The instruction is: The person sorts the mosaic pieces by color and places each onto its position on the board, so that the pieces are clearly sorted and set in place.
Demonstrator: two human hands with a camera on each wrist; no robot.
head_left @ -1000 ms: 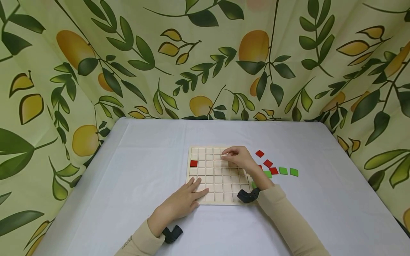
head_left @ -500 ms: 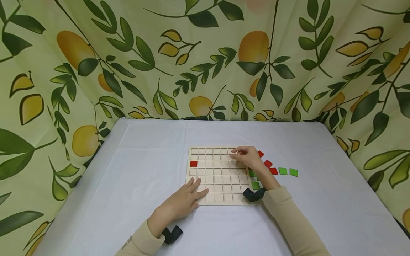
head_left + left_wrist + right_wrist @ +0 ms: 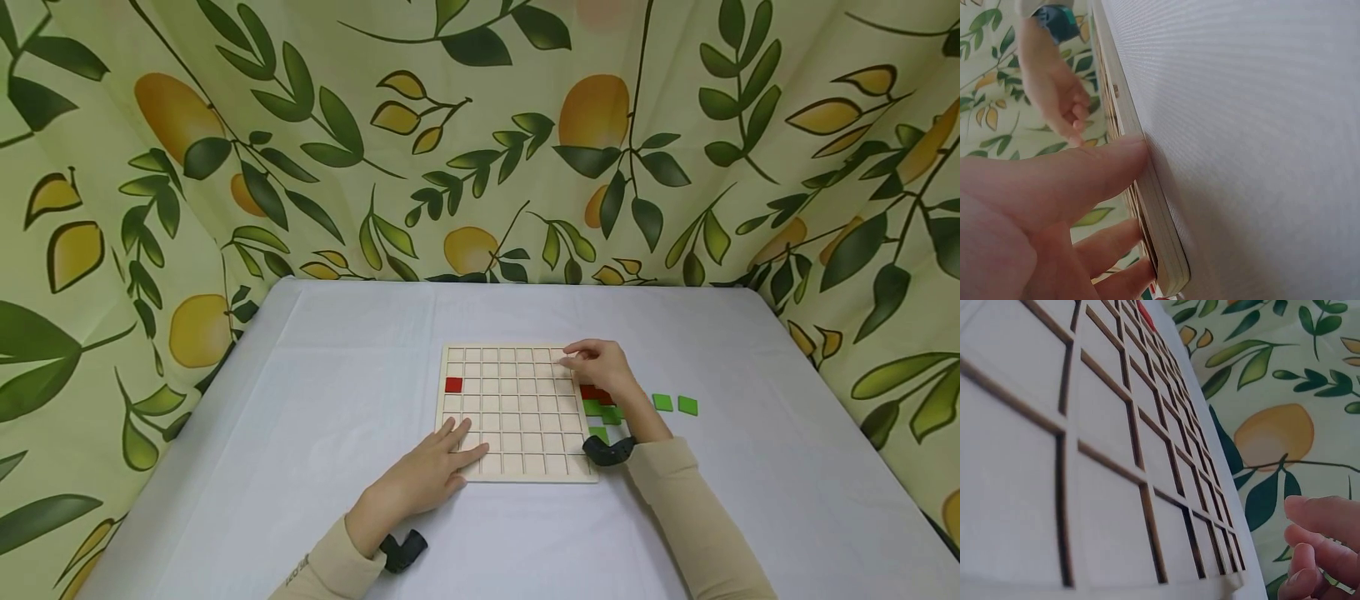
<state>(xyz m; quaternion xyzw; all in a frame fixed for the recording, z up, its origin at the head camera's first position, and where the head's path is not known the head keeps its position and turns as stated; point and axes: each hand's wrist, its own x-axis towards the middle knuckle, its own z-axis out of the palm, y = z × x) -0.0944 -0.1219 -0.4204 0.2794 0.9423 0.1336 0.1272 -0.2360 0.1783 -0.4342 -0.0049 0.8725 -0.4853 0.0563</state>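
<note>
At the fingertips of the right hand (image 3: 603, 364), nothing visible in the grip: two foremost tips a little apart, the other fingers loosely bent below, also in the right wrist view. Placed by the far right corner of the wooden board (image 3: 517, 412); hard to tell whether touching the wood. Probably best to relax these tips, go low and slowly, and aim exactly at one place. On the near left corner of the board, the left hand (image 3: 423, 471), with fingers spread over the surface and thumb against the near edge; press there lightly and evenly, to prevent any sliding on the white tablecloth (image 3: 337, 417). In the leftmost column, third row from the far side, one red square (image 3: 453, 385); avoid shaking it loose. Around the right forearm (image 3: 651, 417), loose red squares (image 3: 597, 394), partly hidden, and loose green squares (image 3: 597, 433) just beside the right edge; lift a little, so as not to sweep them with the black wrist camera (image 3: 609, 452). Farther right, two more green squares (image 3: 662, 402); for taking such flat pieces, better to pinch by opposite edges.
</note>
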